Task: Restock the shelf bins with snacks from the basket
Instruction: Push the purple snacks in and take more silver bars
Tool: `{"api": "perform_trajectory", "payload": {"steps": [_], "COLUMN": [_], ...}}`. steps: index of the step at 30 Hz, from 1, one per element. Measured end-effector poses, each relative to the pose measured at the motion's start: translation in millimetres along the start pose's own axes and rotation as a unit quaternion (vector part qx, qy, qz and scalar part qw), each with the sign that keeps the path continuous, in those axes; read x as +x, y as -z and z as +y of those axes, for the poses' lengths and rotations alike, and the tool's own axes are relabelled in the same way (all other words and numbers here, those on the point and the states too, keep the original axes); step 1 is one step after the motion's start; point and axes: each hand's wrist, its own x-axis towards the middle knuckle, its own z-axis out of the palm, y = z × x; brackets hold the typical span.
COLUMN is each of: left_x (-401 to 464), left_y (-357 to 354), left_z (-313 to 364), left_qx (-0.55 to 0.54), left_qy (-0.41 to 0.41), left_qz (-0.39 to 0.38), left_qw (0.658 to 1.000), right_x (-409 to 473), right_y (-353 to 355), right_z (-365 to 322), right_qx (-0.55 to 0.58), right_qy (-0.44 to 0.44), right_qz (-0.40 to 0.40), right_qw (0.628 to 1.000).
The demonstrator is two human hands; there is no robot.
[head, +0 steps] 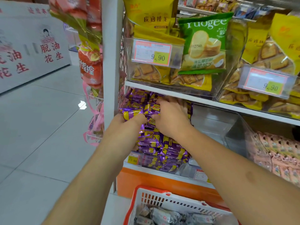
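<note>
From the head view, two bare hands reach into one clear shelf bin (142,157) on the lower shelf, heaped with purple snack packets (164,146) too many and too jumbled to count. The left hand (128,121) has its fingers curled round one purple packet (131,113) at the left of the heap. The right hand (170,117) lies on top of the pile with its fingers spread and reaching toward the far side; its fingertips are blurred, so whether they pinch anything cannot be told.

Near the bottom edge stands one red and white basket (155,198), cut off by the frame, holding grey-silver wrapped snacks (164,215), of which only a few show.

To the right of the purple bin is a clear bin (227,127) with nothing visible inside, and farther right a bin of pink packets (279,153), partly cut off. On the upper shelf (194,97) two clear bins hold yellow biscuit bags (154,18), each with a price tag reading 9.90 (152,53). One green bag (206,44) leans between them.

Left of the white shelf post (112,62) hang red strawberry-print bags (90,69), blurred. A white panel with red characters (32,51) stands on the grey tiled floor (40,127) at far left.
</note>
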Motion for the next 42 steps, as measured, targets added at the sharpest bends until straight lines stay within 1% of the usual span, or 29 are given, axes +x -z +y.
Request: {"api": "perform_trajectory", "payload": {"steps": [4, 7, 8, 10, 12, 14, 16, 17, 19, 21, 22, 24, 26, 27, 30, 32, 33, 36, 37, 39, 42], "left_x": [5, 9, 10, 8, 5, 1, -3, -5, -6, -6, -6, -6, -6, -6, -4, -3, -2, -1, 0, 2, 3], "left_y": [3, 3, 3, 4, 6, 7, 7, 7, 5, 5, 5, 6, 8, 8, 8, 7, 6, 6, 6, 5, 4], "left_z": [-2, -7, -8, -8, -7, -5, -3, -1, -1, -2, -2, -2, -2, -2, -2, -2, -2, -6, -8, -12, -14], "left_qx": [-0.005, -0.007, -0.003, 0.037, 0.080, 0.103, 0.109, 0.106, 0.071, 0.028, 0.030, 0.047, 0.056, 0.061, 0.078, 0.077, 0.086, 0.192, 0.219, 0.239, 0.254], "left_qy": [0.007, -0.010, -0.020, -0.055, -0.097, -0.117, -0.113, -0.102, -0.066, -0.041, -0.038, -0.040, -0.040, -0.039, -0.052, -0.068, -0.078, -0.112, -0.121, -0.131, -0.140], "left_qz": [-0.017, -0.034, -0.038, -0.043, -0.050, -0.071, -0.106, -0.116, -0.101, -0.061, -0.045, -0.032, -0.031, -0.029, -0.007, 0.031, 0.054, 0.094, 0.096, 0.092, 0.087], "left_qw": [1.000, 0.999, 0.999, 0.997, 0.991, 0.985, 0.982, 0.982, 0.990, 0.997, 0.998, 0.998, 0.997, 0.997, 0.996, 0.994, 0.992, 0.970, 0.963, 0.958, 0.953], "right_x": [0, -6, -10, -23, -39, -56, -68, -72, -75, -76, -77, -78, -77, -76, -68, -57, -49, -23, -15, -4, 12], "right_y": [-3, 2, 5, 9, 15, 22, 26, 27, 27, 26, 26, 28, 30, 30, 26, 25, 23, 13, 7, -3, -12], "right_z": [-2, -1, 0, 5, 8, 10, 14, 16, 20, 24, 26, 29, 29, 27, 17, 8, 3, -16, -24, -37, -50], "right_qx": [-0.021, 0.004, 0.037, 0.148, 0.297, 0.410, 0.454, 0.462, 0.445, 0.399, 0.378, 0.343, 0.302, 0.279, 0.249, 0.247, 0.236, 0.151, 0.116, 0.066, 0.029], "right_qy": [0.003, -0.003, -0.007, -0.006, 0.005, 0.044, 0.088, 0.095, 0.081, 0.064, 0.066, 0.106, 0.157, 0.169, 0.142, 0.113, 0.101, 0.081, 0.082, 0.077, 0.064], "right_qz": [0.014, -0.009, -0.013, 0.001, 0.004, -0.023, -0.051, -0.051, -0.028, -0.006, 0.000, 0.002, -0.012, -0.020, -0.017, 0.007, 0.021, 0.037, 0.037, 0.036, 0.031], "right_qw": [1.000, 1.000, 0.999, 0.989, 0.955, 0.911, 0.885, 0.881, 0.891, 0.915, 0.923, 0.933, 0.940, 0.945, 0.958, 0.962, 0.966, 0.984, 0.989, 0.994, 0.997]}}
